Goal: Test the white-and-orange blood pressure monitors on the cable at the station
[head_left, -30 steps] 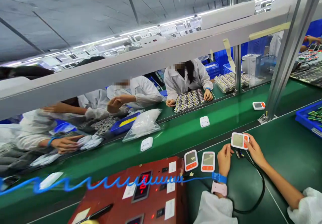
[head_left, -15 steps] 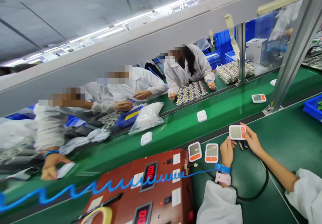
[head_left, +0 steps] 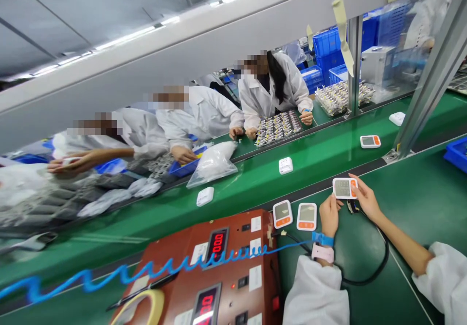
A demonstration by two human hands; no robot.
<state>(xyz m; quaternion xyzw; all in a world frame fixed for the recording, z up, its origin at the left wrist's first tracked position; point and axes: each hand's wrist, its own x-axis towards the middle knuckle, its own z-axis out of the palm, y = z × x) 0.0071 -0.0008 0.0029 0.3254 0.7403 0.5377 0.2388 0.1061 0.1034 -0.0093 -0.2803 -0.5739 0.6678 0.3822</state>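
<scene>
Both the left hand [head_left: 329,214] and right hand [head_left: 365,199] pinch the monitor unit [head_left: 344,188] by its side edges above the desk [head_left: 419,203]; it appears light, rigid and smooth-cased.

A small white-and-orange display unit [head_left: 345,188] sits between the left hand [head_left: 329,214] and right hand [head_left: 365,197], apparently above the dark green bench mat [head_left: 412,203]. Left of it lie two matching white display units [head_left: 295,215], beside the red metal tester box [head_left: 222,271].

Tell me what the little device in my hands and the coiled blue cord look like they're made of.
The device looks like smooth white moulded plastic with an orange patch and a grey glassy screen. The coiled cord looks like flexible glossy plastic or rubber, judging by its springy spirals.
</scene>
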